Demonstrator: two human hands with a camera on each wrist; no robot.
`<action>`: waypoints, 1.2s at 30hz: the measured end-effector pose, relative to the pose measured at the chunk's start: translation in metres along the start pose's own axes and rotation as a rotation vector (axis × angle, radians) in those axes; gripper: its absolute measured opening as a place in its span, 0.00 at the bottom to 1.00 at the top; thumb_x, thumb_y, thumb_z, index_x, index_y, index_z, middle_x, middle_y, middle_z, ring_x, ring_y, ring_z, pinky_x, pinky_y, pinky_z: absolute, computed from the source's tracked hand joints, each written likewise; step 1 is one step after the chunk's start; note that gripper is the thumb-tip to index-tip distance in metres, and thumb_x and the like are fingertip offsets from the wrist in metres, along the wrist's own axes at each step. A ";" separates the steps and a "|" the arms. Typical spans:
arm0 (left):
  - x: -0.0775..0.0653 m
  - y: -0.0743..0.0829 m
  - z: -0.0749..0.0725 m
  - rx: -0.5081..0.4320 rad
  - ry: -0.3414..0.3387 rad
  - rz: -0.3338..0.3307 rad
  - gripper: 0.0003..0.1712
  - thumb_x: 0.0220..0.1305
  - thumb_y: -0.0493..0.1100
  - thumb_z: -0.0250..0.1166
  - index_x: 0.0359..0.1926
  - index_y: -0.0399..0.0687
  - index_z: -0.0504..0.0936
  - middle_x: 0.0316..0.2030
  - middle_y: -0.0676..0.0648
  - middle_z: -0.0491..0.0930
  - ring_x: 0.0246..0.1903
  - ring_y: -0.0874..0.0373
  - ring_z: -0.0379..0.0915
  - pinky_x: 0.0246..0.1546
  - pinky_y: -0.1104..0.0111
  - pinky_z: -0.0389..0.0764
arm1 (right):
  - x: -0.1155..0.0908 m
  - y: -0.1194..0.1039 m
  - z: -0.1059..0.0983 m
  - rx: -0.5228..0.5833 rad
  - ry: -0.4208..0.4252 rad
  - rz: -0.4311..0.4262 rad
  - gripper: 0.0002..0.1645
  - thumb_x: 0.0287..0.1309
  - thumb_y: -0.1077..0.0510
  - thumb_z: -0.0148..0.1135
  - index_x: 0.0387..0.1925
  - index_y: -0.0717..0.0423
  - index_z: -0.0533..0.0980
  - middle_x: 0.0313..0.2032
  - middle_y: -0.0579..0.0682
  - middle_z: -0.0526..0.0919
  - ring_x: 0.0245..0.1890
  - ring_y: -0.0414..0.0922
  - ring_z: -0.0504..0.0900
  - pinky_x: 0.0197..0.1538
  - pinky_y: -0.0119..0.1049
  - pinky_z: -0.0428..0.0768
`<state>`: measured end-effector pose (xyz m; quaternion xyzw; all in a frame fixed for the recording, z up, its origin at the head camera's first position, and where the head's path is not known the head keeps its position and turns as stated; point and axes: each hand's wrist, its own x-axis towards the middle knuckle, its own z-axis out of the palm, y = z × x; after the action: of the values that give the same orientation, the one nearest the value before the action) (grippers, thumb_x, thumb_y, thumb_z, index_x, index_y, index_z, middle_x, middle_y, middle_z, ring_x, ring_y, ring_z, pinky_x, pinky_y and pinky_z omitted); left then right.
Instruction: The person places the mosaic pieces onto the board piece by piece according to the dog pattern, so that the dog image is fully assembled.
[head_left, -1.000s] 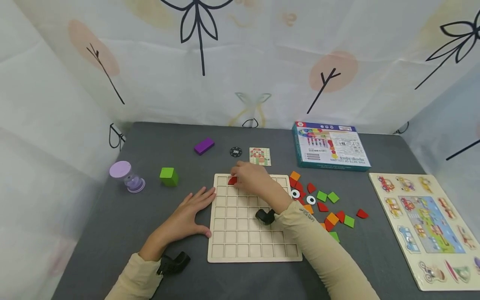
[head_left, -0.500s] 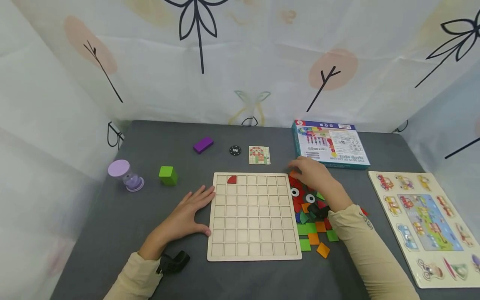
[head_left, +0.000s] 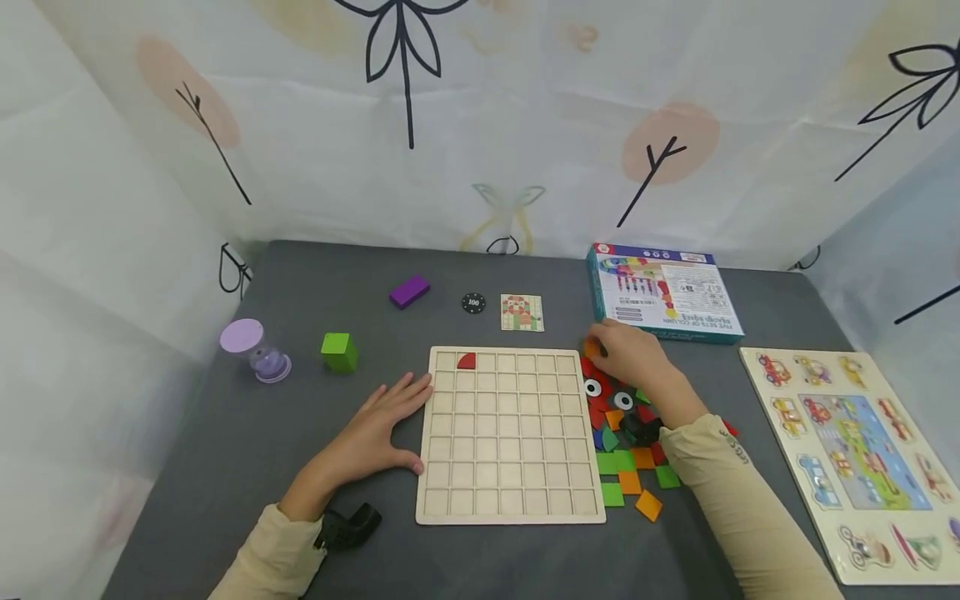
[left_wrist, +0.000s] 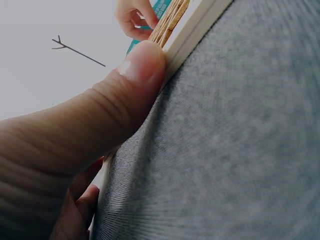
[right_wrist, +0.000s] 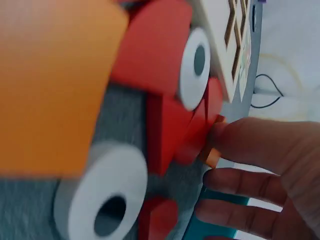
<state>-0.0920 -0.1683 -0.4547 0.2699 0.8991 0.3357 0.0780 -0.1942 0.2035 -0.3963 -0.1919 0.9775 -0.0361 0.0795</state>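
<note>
A pale wooden grid board (head_left: 510, 425) lies before me, a red quarter-round tile (head_left: 467, 361) in its top row. My left hand (head_left: 382, 425) rests at the board's left edge, fingers spread; in the left wrist view the thumb (left_wrist: 142, 62) touches the board's side. Beyond the board's upper right corner, my right hand (head_left: 626, 350) pinches an orange square tile (head_left: 590, 347) at the top of the tile pile. The right wrist view shows that orange tile (right_wrist: 212, 156) between thumb and fingertips, beside red tiles (right_wrist: 175, 130) and white ring-shaped eye pieces (right_wrist: 195, 67).
Green tiles (head_left: 612, 494) and other loose pieces lie along the board's right side. Behind stand a patterned card (head_left: 522, 312), a black 100 chip (head_left: 473, 303), a purple block (head_left: 409, 292) and a box (head_left: 663, 292). A picture puzzle (head_left: 855, 467) lies right; a green cube (head_left: 339, 352) and sand timer (head_left: 258, 350) left.
My right hand has left the red tile in the board's top row and moved right to the pile, where it now pinches an orange tile. My left hand stays at the board's edge.
</note>
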 end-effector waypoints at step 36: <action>-0.001 -0.003 0.002 0.003 0.006 0.002 0.62 0.28 0.64 0.70 0.67 0.51 0.54 0.67 0.54 0.49 0.67 0.53 0.38 0.62 0.49 0.39 | 0.040 -0.124 0.012 0.087 0.081 -0.205 0.12 0.46 0.54 0.63 0.36 0.51 0.79 0.32 0.44 0.76 0.29 0.39 0.74 0.30 0.35 0.75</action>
<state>-0.0920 -0.1697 -0.4579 0.2698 0.8997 0.3350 0.0747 -0.1826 0.0737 -0.4015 -0.2854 0.9528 -0.0939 0.0438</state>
